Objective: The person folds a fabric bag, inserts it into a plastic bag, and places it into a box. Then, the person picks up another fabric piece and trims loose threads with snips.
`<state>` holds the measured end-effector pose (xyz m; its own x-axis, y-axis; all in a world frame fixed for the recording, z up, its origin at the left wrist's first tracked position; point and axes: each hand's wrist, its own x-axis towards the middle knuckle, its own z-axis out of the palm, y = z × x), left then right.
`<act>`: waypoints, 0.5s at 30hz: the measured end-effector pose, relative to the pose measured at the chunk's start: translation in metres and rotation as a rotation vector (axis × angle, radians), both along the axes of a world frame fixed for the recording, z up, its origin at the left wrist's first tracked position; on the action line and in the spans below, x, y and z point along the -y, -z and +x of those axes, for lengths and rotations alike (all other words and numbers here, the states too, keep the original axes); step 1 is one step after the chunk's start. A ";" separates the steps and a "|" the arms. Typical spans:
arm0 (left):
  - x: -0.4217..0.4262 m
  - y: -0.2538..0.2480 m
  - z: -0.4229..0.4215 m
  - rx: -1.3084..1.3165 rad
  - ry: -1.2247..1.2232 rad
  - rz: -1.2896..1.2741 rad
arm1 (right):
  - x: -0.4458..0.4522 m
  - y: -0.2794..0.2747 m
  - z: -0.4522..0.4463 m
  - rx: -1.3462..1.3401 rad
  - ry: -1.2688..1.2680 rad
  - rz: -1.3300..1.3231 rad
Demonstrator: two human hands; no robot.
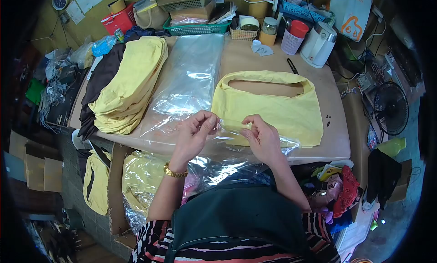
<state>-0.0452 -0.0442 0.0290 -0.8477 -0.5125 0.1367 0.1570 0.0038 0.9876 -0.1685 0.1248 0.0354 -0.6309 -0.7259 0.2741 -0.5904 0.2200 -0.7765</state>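
My left hand (196, 134) and my right hand (261, 139) are raised at the table's front edge, each with its fingers pinched on a clear plastic bag (214, 170). The film stretches between them and hangs down over my lap. Just beyond, a yellow cloth bag (273, 112) lies flat, its handle opening pointing away from me; the film overlaps its lower edge. To its left lies a pile of clear plastic bags (193, 65). Further left is a thick stack of folded yellow cloth bags (132, 81), with dark brown cloth (105, 72) beside it.
Along the back stand a green basket (198, 29), a jar (268, 28), a purple cup (291, 42) and a white kettle (318, 44). A black cutter (292, 66) lies nearby. Below left, a cardboard box (116, 190) holds wrapped yellow items; a fan (390, 108) stands right.
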 end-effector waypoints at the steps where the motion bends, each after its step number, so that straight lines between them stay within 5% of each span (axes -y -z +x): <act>1: 0.000 0.006 0.001 0.002 0.001 0.001 | 0.003 0.005 0.000 0.002 0.001 0.001; 3: 0.000 0.016 -0.001 -0.017 0.044 0.393 | 0.010 0.016 -0.002 -0.233 0.046 -0.259; 8: -0.035 0.055 -0.033 0.118 0.097 0.315 | 0.025 0.018 0.039 -0.636 -0.241 -0.382; 10: -0.053 0.058 -0.031 0.107 0.066 0.728 | 0.027 0.030 0.028 -0.688 -0.205 -0.428; 13: -0.045 0.060 -0.018 0.206 0.325 0.698 | 0.020 0.033 0.010 -0.505 0.019 -0.205; 14: -0.074 0.014 -0.033 0.249 -0.023 0.749 | 0.025 0.020 0.032 -0.656 -0.082 0.104; 15: -0.069 0.039 -0.036 0.251 -0.016 0.750 | 0.025 0.019 0.035 -0.721 -0.124 0.268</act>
